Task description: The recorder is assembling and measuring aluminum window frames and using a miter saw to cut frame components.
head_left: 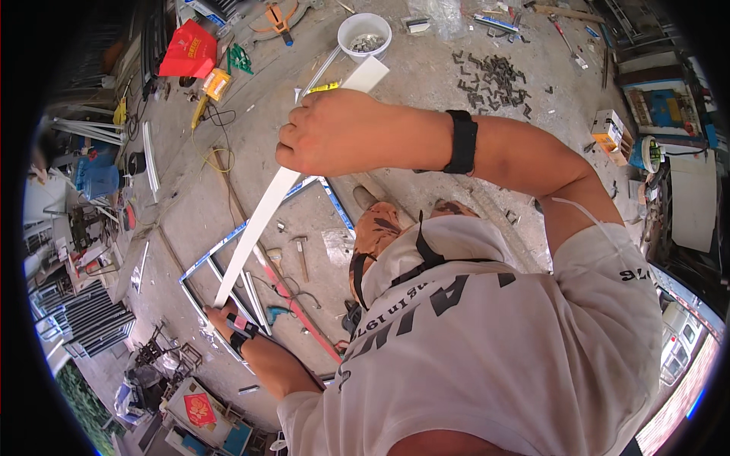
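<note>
Both hands on one white strip

The right hand (325, 135) is closed in a fist around a long white strip (268, 216), back of the hand uppermost, knuckles toward the person's left. Its arm is raised and bent at the elbow, the forearm reaching almost level across the front of the body, with a black band (461, 142) at the wrist. A short end of the strip juts out beyond this fist; the longer part slants from it down to the left hand (222, 318).

That hand is lower, its forearm stretched out from the body and wearing a dark wristband (240, 328). It seems to pinch the strip's far end, though the fingertips are too small and partly hidden to be sure.

Below the stretch between the two grips is a blue-and-white frame (217, 248). A hammer (303, 262) and a teal power tool (278, 311) lie to the right of the left hand. Beyond the right fist stands a white bucket (363, 24) holding small metal pieces; well to that fist's right is a scatter of dark brackets (494, 85).
</note>
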The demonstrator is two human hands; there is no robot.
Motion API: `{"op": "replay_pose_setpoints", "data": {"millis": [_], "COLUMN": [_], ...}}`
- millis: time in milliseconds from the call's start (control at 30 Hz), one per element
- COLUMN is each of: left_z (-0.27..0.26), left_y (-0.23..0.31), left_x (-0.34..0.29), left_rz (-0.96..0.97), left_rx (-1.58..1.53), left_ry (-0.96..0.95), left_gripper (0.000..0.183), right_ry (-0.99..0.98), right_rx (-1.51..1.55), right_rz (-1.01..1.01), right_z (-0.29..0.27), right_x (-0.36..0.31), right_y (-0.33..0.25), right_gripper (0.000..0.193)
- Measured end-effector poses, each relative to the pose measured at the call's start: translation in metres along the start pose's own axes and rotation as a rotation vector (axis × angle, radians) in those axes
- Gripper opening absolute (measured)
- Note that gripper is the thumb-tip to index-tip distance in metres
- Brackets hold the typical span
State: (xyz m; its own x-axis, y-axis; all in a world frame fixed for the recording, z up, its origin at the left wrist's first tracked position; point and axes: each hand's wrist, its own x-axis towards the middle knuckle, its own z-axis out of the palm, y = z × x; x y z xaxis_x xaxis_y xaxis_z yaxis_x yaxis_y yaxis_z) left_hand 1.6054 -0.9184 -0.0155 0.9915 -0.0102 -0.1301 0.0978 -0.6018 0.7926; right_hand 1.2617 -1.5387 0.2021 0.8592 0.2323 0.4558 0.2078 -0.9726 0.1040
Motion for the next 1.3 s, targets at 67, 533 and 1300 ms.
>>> {"op": "replay_pose_setpoints", "data": {"millis": [67, 533, 1300], "left_z": [0.004, 0.313, 0.531], "left_y": [-0.009, 0.466, 0.508], "left_x": [0.029, -0.016, 0.258], "left_rz": [0.207, 0.798, 0.781], "left_rx": [0.536, 0.266, 0.864], "left_ry": [-0.092, -0.565, -0.702], "left_gripper": [0.059, 0.045, 0.065], "right_ry": [-0.007, -0.153, -0.645], "right_rx": [-0.008, 0.159, 0.186], "right_rz": [-0.019, 0.035, 0.701], "right_z": [0.009, 0.104, 0.161], "right_x": [0.036, 0.149, 0.159], "right_y": [0.011, 0.195, 0.526], "right_gripper": [0.010, 0.010, 0.039]}}
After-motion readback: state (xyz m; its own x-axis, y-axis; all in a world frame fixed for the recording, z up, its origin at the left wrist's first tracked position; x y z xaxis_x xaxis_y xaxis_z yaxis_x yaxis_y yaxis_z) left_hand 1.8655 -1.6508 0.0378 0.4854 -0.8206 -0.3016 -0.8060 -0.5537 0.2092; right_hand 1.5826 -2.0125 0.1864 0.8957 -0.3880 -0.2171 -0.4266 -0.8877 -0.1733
